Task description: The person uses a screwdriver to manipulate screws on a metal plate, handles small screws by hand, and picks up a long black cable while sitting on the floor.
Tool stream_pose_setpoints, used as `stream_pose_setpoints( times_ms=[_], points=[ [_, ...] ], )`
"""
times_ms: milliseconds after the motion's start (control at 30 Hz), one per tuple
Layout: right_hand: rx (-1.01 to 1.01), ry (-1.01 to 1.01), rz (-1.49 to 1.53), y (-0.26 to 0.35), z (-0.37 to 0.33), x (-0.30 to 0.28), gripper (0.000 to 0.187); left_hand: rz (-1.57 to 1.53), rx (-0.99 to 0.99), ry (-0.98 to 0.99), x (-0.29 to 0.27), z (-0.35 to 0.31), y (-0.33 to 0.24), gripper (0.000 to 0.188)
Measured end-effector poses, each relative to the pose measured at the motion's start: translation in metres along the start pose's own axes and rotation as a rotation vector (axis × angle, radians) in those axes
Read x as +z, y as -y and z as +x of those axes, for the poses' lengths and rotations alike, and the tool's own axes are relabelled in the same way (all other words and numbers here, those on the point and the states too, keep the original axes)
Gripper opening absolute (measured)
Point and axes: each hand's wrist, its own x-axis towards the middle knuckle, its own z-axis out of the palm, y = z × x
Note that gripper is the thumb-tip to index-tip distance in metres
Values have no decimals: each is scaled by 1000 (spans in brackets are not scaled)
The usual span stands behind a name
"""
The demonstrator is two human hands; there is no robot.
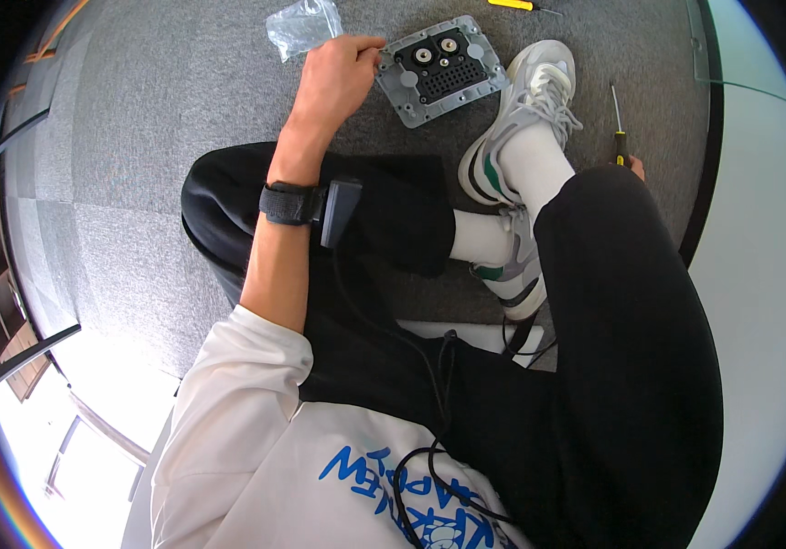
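Note:
A grey metal housing (404, 102) lies on the carpet, with a black panel (448, 78) and round metal fittings set in it. At its upper left corner is my left hand (338, 80), fingers curled together and tips right by the rim; whatever they may pinch is hidden. My right hand (637, 166) is mostly covered by my right knee. Its visible fingers close round the handle of a yellow-and-black screwdriver (620, 137), whose shaft points away from me. A crumpled clear plastic bag (305, 27) rests just beyond my left hand.
Another yellow-handled screwdriver (512, 5) lies at the far edge. My shoe (525, 110) stands close to the housing's right side. A pale glass-edged surface (759, 183) borders the carpet on the right. A dark cable (356, 306) runs from my left wrist across my lap.

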Motion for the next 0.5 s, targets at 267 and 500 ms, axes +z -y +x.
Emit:
stream_pose_setpoints(
  times_ms=[267, 500],
  points=[
    [45, 37, 53, 1, 2, 2, 64, -82, -1, -12, 2, -2, -4, 17],
    [0, 47, 29, -9, 11, 3, 66, 16, 128, -50, 6, -3, -6, 17]
  ],
)
